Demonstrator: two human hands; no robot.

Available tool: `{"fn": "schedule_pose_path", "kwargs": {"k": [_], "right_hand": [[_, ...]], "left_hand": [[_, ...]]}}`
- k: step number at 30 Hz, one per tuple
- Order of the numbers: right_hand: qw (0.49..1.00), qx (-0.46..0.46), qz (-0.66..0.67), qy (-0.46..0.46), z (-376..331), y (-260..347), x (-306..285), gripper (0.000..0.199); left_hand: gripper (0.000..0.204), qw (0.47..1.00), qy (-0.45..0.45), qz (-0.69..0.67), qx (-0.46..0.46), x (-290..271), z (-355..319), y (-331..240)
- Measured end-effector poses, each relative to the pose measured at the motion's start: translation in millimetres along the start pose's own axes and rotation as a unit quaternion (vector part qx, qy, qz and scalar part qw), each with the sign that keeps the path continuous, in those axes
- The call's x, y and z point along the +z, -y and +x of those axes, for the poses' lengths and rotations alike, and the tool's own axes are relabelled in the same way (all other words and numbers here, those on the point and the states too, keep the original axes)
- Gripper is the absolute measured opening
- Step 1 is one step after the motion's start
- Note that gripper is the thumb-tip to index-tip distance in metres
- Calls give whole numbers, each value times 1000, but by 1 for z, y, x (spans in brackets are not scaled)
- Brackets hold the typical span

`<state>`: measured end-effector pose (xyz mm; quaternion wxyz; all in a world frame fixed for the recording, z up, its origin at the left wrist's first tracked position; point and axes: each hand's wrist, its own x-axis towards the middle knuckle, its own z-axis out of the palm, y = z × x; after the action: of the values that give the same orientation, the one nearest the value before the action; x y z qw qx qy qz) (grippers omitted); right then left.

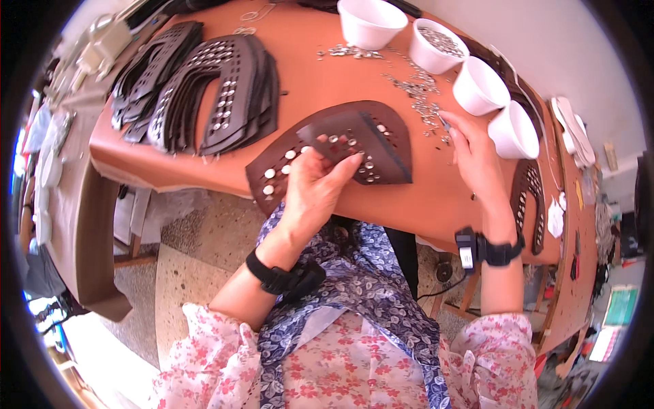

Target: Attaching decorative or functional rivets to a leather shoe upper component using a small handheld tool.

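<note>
My left hand (pixel 312 185) grips a curved dark brown leather piece (pixel 396 140) over the table's near edge. One end of the leather is folded back over itself. Round silvery studs and punched holes run along it, and larger pale studs (pixel 270 173) show left of my wrist. My right hand (pixel 477 153) reaches to a scatter of small metal studs (pixel 421 95) on the table, thumb and forefinger pinched together. A small slim greyish thing shows at those fingertips; I cannot make out what it is.
Stacks of curved dark leather pieces (pixel 262 88) lie at the far left of the orange-brown table (pixel 306 54). White bowls (pixel 371 24) line the far right side; one white bowl (pixel 428 58) holds studs. A studded leather strip (pixel 528 198) lies beyond my right wrist.
</note>
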<state>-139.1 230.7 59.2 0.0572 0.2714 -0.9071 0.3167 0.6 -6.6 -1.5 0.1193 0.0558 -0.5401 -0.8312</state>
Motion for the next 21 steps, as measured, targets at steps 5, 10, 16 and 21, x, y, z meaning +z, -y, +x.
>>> {"fn": "schedule_pose_path", "kwargs": {"k": [5,10,16,21], "right_hand": [[991,-86,71,71,-37,90,13,31],[988,-116,65,74,-39,118,38,32],[989,-128,28,73,-40,114,45,37],[989,-131,1,62,-42,116,49,34]], "left_hand": [[22,999,15,-42,-31,-2,2,-4],[21,999,17,-36,-23,-2,0,-6],[21,999,28,-24,-12,-4,0,-3],[22,998,32,-52,27,0,0,4]]}}
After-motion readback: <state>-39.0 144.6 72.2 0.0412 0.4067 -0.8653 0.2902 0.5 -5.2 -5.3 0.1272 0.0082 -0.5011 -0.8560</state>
